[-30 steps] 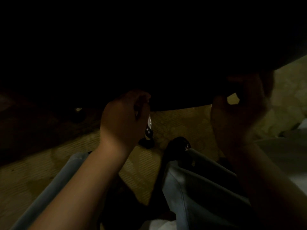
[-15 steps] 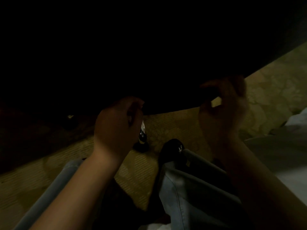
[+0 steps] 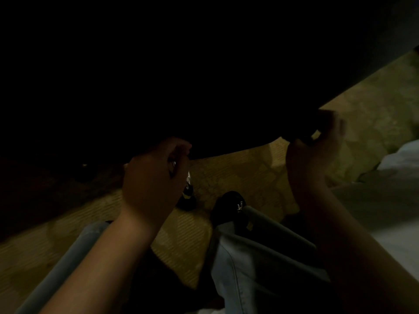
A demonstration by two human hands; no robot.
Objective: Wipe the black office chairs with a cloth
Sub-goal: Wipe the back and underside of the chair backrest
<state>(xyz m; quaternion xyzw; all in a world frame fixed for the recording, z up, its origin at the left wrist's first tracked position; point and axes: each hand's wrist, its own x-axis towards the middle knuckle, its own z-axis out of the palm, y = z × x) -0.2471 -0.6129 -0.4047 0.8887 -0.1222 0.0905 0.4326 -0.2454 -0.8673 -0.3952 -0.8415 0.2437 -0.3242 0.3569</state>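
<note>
Floor: yellow patterned carpet (image 3: pixel 238 177), dimly lit. The black office chair (image 3: pixel 204 87) fills the upper frame as one dark mass; its lower edge runs just above both hands.

Left hand (image 3: pixel 154 180): fingers curled together over the chair's lower edge, gripping it.

Right hand (image 3: pixel 315 143): blurred; thumb and fingers pinch the same edge further right.

The cloth cannot be made out in the dark.

Below the hands: a chair caster (image 3: pixel 187 198) on the carpet, a black shoe (image 3: pixel 227 206) and light jeans (image 3: pixel 260 264). Pale fabric (image 3: pixel 401 157) lies at the right edge.
</note>
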